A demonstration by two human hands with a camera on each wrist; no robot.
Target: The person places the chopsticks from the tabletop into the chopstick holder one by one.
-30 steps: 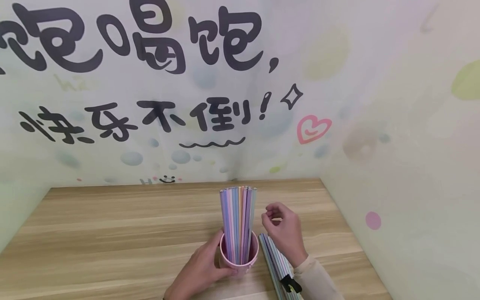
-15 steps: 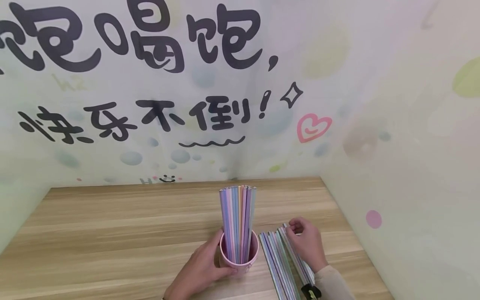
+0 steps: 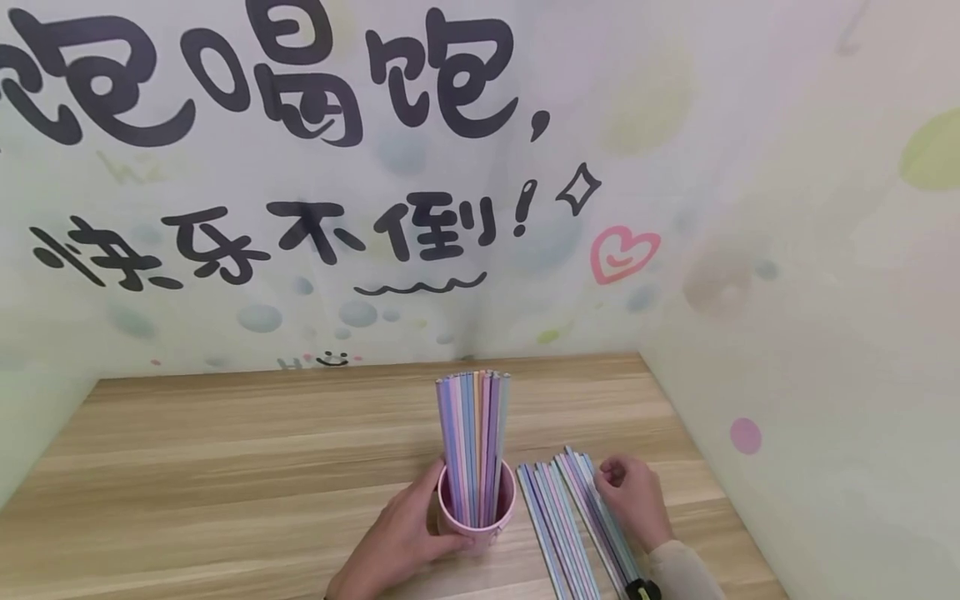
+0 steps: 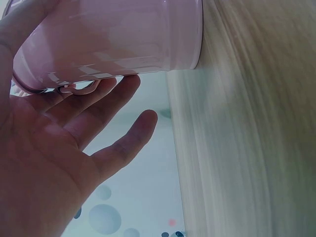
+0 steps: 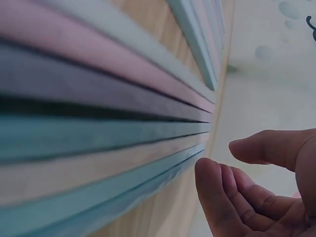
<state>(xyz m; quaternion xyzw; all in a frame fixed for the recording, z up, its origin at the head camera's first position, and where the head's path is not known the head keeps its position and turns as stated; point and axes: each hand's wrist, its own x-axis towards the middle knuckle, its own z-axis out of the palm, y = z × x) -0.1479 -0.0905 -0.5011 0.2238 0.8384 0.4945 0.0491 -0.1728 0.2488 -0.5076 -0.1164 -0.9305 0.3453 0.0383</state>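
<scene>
Wood-grain worktop (image 3: 247,475): left hand (image 3: 397,533) wrapped round the pink cup (image 4: 118,39), right hand (image 3: 637,500) half-curled, gripping nothing, beside pastel sticks (image 3: 602,517) lying there, which I'd judge light, stiff, maybe slippery, so I'd pinch them near their far ends.

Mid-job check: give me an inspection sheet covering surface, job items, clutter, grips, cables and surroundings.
Surface: wood-grain table.
Job items: pink cup with sticks standing in it; to its right, a left group of sticks and a right group of sticks lie flat.
Clutter: black item by the right sleeve, identity unclear.
Grips: left hand holds the pink cup; right hand is beside the right group, thumb and fingertips apart, contact unclear.
Cables: nothing seen.
Surroundings: wall with dark lettering and a pink heart.
</scene>
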